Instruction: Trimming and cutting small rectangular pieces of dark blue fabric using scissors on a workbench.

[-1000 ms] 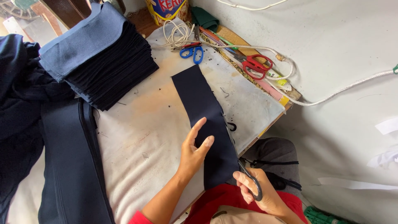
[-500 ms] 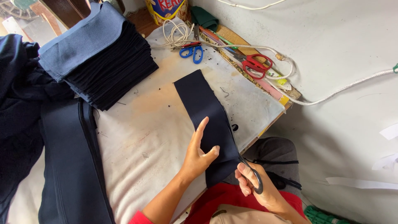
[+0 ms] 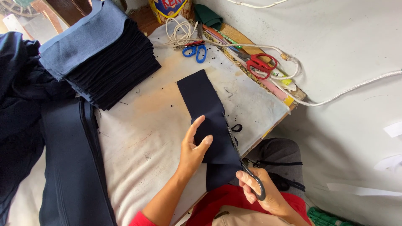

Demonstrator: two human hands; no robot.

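Scissors (image 3: 247, 175) advanced along navy cloth (image 3: 205, 113); left hand (image 3: 193, 147) pins.

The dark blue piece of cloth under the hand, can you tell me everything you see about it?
The dark blue piece of cloth is a long, narrow strip of plain woven-looking fabric. It lies flat on the stained pale table cover, with its near end hanging over the table edge. The left hand presses down on it, fingers spread. The right hand works black-handled scissors along its right edge.

Left hand (image 3: 193, 147) pins navy fabric strip (image 3: 207, 113); right hand (image 3: 255, 188) works black scissors (image 3: 247, 167).
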